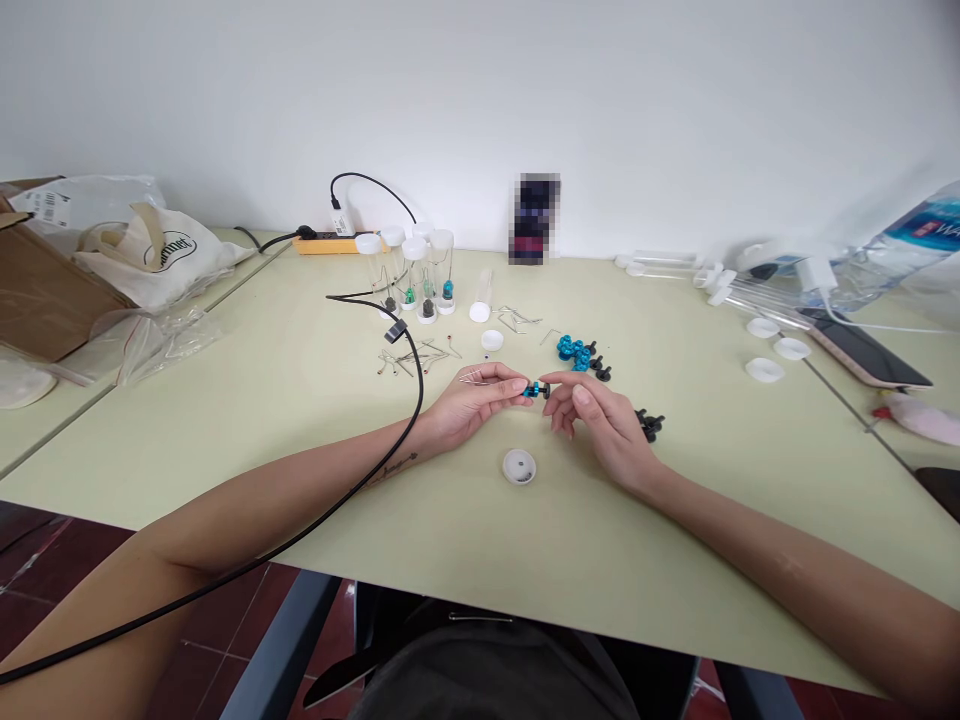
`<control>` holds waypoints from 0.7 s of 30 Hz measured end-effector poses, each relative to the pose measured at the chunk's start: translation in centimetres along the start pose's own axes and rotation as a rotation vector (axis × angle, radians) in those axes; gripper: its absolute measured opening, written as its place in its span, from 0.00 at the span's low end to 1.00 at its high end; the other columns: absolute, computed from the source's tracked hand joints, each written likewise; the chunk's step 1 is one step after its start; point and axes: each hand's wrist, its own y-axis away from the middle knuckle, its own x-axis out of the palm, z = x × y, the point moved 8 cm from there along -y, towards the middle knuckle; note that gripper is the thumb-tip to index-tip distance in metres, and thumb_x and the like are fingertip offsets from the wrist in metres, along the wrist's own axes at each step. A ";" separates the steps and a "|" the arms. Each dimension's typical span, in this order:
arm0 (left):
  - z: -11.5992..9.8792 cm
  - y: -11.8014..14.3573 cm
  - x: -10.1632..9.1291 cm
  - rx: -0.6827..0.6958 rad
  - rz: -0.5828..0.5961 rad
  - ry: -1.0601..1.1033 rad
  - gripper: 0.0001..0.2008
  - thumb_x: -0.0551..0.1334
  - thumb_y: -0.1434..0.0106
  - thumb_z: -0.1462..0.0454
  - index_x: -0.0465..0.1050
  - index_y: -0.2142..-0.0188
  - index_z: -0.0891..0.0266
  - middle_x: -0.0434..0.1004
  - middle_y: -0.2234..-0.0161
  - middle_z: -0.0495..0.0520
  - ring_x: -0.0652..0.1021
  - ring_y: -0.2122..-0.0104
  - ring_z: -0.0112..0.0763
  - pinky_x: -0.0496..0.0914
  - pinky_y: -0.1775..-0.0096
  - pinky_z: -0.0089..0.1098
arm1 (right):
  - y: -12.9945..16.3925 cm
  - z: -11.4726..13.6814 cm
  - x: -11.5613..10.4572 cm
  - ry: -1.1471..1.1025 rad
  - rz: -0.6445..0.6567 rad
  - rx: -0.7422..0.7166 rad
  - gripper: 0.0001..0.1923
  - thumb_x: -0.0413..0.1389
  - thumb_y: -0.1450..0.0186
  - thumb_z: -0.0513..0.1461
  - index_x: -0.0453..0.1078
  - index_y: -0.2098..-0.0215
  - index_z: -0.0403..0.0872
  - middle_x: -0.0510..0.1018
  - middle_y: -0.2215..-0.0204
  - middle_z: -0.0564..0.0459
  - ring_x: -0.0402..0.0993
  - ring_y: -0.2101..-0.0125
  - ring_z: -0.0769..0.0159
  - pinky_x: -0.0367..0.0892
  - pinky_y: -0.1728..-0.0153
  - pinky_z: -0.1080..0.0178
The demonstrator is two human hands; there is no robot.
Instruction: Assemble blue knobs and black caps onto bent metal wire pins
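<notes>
My left hand [480, 400] pinches a small blue-and-black knobbed part [535, 390] between thumb and fingers, above the middle of the table. Thin metal wires also show across its fingers, their lower ends hidden. Close by on the right, my right hand [600, 418] has loosely bent fingers, apart, with the index fingertip beside the part's black end; whether it touches is unclear. Below both hands sits a white round cap [519, 467] with tiny dark pieces inside. Blue knobbed pieces [574, 352] and black knobs [651, 425] lie beyond and beside my right hand.
Several clear tubes with white caps [415, 275] stand at the back left, near an orange power strip [330, 243]. Bent metal wires [412, 357] lie in front of them. A black cable [405, 440] crosses over my left arm. White caps [765, 370] and a phone [870, 350] lie right.
</notes>
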 end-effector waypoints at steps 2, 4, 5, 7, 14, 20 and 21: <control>0.0 0.0 0.0 -0.005 -0.009 0.006 0.09 0.71 0.46 0.63 0.78 0.66 0.66 0.77 0.67 0.50 0.77 0.65 0.26 0.69 0.52 0.34 | 0.0 0.0 -0.1 -0.001 -0.007 -0.004 0.19 0.43 0.27 0.49 0.66 0.46 0.50 0.74 0.67 0.51 0.71 0.71 0.67 0.66 0.71 0.63; 0.1 0.0 0.0 -0.008 -0.011 0.008 0.09 0.71 0.47 0.63 0.78 0.66 0.66 0.77 0.67 0.50 0.77 0.65 0.26 0.69 0.52 0.35 | 0.0 0.0 -0.1 0.004 -0.006 -0.006 0.19 0.43 0.27 0.49 0.66 0.46 0.50 0.74 0.67 0.51 0.71 0.71 0.67 0.66 0.71 0.63; 0.1 0.0 0.0 -0.008 -0.010 0.007 0.09 0.71 0.47 0.63 0.78 0.67 0.66 0.77 0.67 0.50 0.77 0.65 0.26 0.69 0.52 0.35 | 0.0 0.0 0.0 0.006 -0.002 -0.005 0.19 0.43 0.27 0.49 0.67 0.47 0.50 0.74 0.67 0.51 0.71 0.71 0.67 0.66 0.71 0.63; 0.0 0.0 0.1 -0.007 -0.009 0.006 0.09 0.71 0.47 0.63 0.78 0.67 0.66 0.77 0.67 0.50 0.77 0.65 0.26 0.69 0.52 0.35 | 0.0 0.0 0.0 0.005 0.002 -0.005 0.19 0.42 0.27 0.49 0.67 0.48 0.50 0.74 0.67 0.51 0.71 0.71 0.67 0.66 0.71 0.63; 0.1 -0.1 -0.1 -0.009 -0.008 0.006 0.09 0.71 0.46 0.64 0.78 0.67 0.66 0.77 0.67 0.50 0.77 0.65 0.26 0.69 0.51 0.34 | -0.1 0.0 0.0 0.005 -0.002 -0.005 0.19 0.42 0.27 0.48 0.68 0.47 0.50 0.74 0.67 0.51 0.71 0.71 0.67 0.66 0.71 0.63; 0.1 -0.1 -0.1 -0.006 -0.018 0.010 0.09 0.71 0.47 0.63 0.78 0.67 0.65 0.77 0.67 0.51 0.77 0.65 0.26 0.69 0.52 0.34 | -0.1 0.0 0.0 0.003 -0.006 -0.006 0.19 0.43 0.27 0.49 0.66 0.47 0.50 0.74 0.67 0.51 0.71 0.71 0.67 0.66 0.71 0.63; 0.1 -0.1 -0.1 -0.004 -0.015 0.007 0.09 0.71 0.46 0.63 0.78 0.67 0.66 0.77 0.67 0.51 0.77 0.65 0.26 0.69 0.52 0.34 | -0.1 0.0 0.0 0.002 -0.004 -0.003 0.19 0.43 0.27 0.49 0.67 0.48 0.50 0.74 0.67 0.51 0.71 0.71 0.67 0.66 0.71 0.63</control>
